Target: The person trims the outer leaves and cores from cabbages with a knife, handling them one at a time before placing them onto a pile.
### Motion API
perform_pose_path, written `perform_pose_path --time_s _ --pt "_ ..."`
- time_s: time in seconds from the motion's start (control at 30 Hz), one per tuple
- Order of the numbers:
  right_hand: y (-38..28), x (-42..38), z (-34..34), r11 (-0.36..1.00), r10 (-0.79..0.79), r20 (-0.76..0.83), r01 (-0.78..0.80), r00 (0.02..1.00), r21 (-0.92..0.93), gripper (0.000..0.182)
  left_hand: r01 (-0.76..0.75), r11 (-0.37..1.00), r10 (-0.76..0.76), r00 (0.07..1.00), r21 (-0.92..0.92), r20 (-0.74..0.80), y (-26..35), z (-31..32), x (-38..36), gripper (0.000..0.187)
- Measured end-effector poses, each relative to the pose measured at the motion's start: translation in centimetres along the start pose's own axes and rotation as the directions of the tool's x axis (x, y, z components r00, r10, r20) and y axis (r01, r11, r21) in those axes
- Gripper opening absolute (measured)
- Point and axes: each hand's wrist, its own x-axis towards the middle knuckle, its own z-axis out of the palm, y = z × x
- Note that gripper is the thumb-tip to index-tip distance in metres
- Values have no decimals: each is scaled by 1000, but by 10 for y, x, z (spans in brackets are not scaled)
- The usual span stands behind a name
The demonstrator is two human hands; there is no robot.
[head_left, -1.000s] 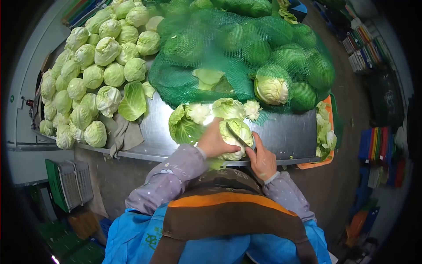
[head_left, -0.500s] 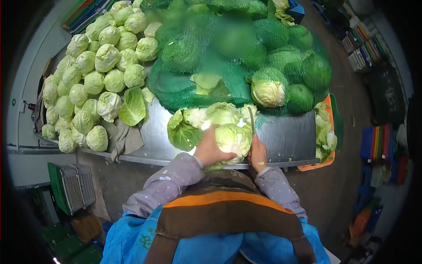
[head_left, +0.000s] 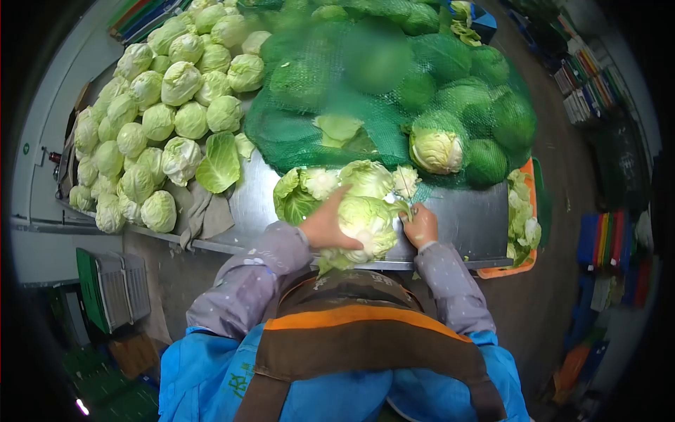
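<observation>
A pale green cabbage rests at the front edge of the metal table. My left hand is wrapped round its left side, thumb across the front. My right hand is closed at the cabbage's right side around a knife, whose thin blade is barely visible beside a leaf. Loose outer leaves and cut pieces lie just behind the cabbage. Beyond them a green mesh bag holds darker cabbages, with one cabbage showing at its front.
A large pile of trimmed cabbages fills the left of the table, with a loose leaf and a grey cloth near it. An orange crate of leaves stands at the right end. Crates stand on the floor at left.
The knife blade, upright beside the cabbage before, is now lower and hard to see. A leaf at the cabbage's right side has come away toward my right hand. The view has shifted slightly.
</observation>
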Motion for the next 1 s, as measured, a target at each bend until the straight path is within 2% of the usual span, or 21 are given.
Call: perform_pose_path --time_s 0.03,0.07,0.1,0.13,0.17,0.23,0.27,0.3,0.37,0.4,0.43,0.5,0.53,0.57,0.63,0.67,0.83,0.9,0.93,0.97,1.0 --pt "1 -7 0 997 55 25 -57 998 47 29 78 996 -81 991 -34 -108 2 -2 -7 112" --pt "6 -16 -4 998 16 101 -22 995 56 39 146 987 -157 967 -69 -203 4 -3 -12 111" --pt "-1 -26 -13 998 18 99 -25 995 62 39 208 972 -232 929 -111 -289 4 -3 -16 112" --pt "-12 -38 -30 997 -41 -8 41 999 69 45 277 958 -288 915 -79 -284 -5 15 -12 108" --pt "-22 -44 -47 991 -107 -111 115 988 68 51 287 954 -301 907 -90 -294 3 24 -10 108" --pt "-39 -47 -72 971 -183 -56 189 982 144 55 175 977 -114 913 124 -391 23 37 -7 113" --pt "-43 -49 -80 944 -243 -26 242 970 223 58 132 971 -56 936 200 -347 27 34 2 113" --pt "-46 -49 -83 948 -227 -30 228 973 222 58 125 971 -52 942 202 -332 27 31 9 113" --pt "-60 -43 -85 950 -313 184 308 932 53 55 144 977 -99 961 159 -259 24 28 23 115" --pt "-67 -42 -88 943 -326 227 332 918 11 54 77 985 -19 939 157 -342 21 30 28 105" --pt "-66 -41 -86 944 -322 224 328 920 10 54 74 985 -17 941 157 -338 17 30 32 105" --pt "-62 -42 -79 939 -344 184 341 921 48 55 -83 993 57 965 -90 -257 13 26 38 93" --pt "-64 -42 -76 947 -316 205 322 926 4 57 -131 991 117 950 -28 -290 9 29 40 85" --pt "-68 -41 -73 949 -309 206 315 928 5 57 -129 991 115 952 -31 -283 7 31 40 85" --pt "-77 -35 -64 990 -131 206 138 970 -21 52 26 999 -14 940 30 -340 15 27 42 86" --pt "-70 -30 -50 986 -100 100 86 990 141 47 239 964 -212 953 112 -215 26 17 41 106" --pt "-49 -8 -55 998 19 241 -32 970 51 49 239 962 -224 967 129 -119 37 13 46 115" --pt "-37 9 -50 979 -35 57 22 998 204 49 218 967 -201 971 135 -129 37 19 49 116" --pt "-43 11 -56 983 33 68 -45 997 181 50 192 969 -169 975 157 -147 37 23 48 117" --pt "-50 8 -62 983 27 69 -39 997 180 50 170 969 -140 976 180 -167 36 24 47 118" --pt "-65 3 -72 986 -103 30 98 994 135 50 184 976 -167 976 119 -141 43 21 46 120"
